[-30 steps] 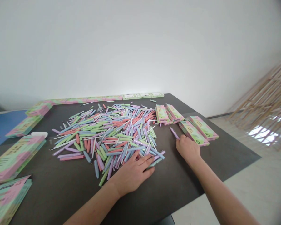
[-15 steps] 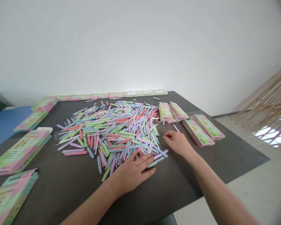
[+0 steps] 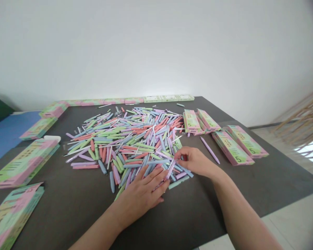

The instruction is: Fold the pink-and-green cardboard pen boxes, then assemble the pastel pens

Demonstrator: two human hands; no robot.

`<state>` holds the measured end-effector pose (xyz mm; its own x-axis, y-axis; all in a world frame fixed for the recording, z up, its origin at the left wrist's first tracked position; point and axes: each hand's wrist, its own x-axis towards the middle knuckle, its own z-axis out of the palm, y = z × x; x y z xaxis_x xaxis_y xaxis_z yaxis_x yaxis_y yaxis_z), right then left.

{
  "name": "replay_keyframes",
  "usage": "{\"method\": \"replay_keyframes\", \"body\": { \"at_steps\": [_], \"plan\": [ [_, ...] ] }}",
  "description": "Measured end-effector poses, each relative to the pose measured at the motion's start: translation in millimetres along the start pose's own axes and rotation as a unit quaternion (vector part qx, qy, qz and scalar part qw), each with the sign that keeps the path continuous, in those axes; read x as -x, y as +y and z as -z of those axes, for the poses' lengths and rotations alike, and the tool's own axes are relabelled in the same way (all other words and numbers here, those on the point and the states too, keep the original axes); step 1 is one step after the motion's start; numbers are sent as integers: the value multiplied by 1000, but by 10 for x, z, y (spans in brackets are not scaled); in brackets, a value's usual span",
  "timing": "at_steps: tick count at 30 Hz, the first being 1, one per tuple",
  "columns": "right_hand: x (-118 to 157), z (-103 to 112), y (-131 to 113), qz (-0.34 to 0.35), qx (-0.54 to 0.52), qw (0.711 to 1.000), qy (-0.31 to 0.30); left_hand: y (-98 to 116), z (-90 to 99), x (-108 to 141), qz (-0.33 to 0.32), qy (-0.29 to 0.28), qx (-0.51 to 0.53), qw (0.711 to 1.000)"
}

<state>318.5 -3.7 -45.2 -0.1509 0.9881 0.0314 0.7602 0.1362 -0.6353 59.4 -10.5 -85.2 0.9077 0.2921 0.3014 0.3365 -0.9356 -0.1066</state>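
A wide heap of pastel pens (image 3: 130, 139) in purple, blue, green and coral, with thin white sticks among them, covers the middle of the dark table (image 3: 75, 215). At the heap's near edge lies my left hand (image 3: 146, 189), back upward, its fingers closed around the lower part of a light purple pen (image 3: 170, 169). The upper end of that pen is pinched by the fingertips of my right hand (image 3: 194, 161); the fingers partly hide the contact. Right of this hand, a single purple pen (image 3: 210, 150) rests on the table.
Printed boxes marked 5 (image 3: 233, 147) lie at the right, with a small stack (image 3: 191, 121) behind. More boxes (image 3: 23, 161) line the left side, and a row (image 3: 152, 99) runs along the back by the white wall (image 3: 156, 48). Wooden poles (image 3: 302, 121) stand at far right.
My right hand has moved left to the heap and met the purple pen at my left hand. The view has shifted slightly, and the loose purple pen at the right is now uncovered.
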Motion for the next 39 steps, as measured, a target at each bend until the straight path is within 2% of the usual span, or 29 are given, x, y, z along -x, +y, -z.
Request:
{"method": "replay_keyframes", "body": {
  "at_steps": [5,8,13,17,23,27,31,34,36,39],
  "plan": [
    [69,27,78,24,-16,999,-18,-11,15,18,30,-8,36,999],
    [39,-15,107,35,-6,999,13,-25,57,21,39,-24,55,997],
    [-36,-220,85,82,14,995,62,-52,109,19,39,-48,70,996],
    [-71,-334,56,67,77,991,82,-48,99,21,34,-40,75,996],
    [-85,-374,54,66,127,985,96,-28,105,13,38,-31,82,995],
    [-93,-396,51,72,125,984,101,-29,114,19,37,-30,84,995],
    [-112,-371,26,51,36,988,138,-32,108,29,33,-31,81,996],
    [-117,-325,-9,2,-124,979,160,-33,103,34,32,-31,83,996],
    [-103,-303,-44,-29,-293,947,129,-33,101,36,33,-33,87,995],
    [-55,-297,-107,-47,-513,856,42,-35,105,34,37,-36,95,994]
  ]
}}
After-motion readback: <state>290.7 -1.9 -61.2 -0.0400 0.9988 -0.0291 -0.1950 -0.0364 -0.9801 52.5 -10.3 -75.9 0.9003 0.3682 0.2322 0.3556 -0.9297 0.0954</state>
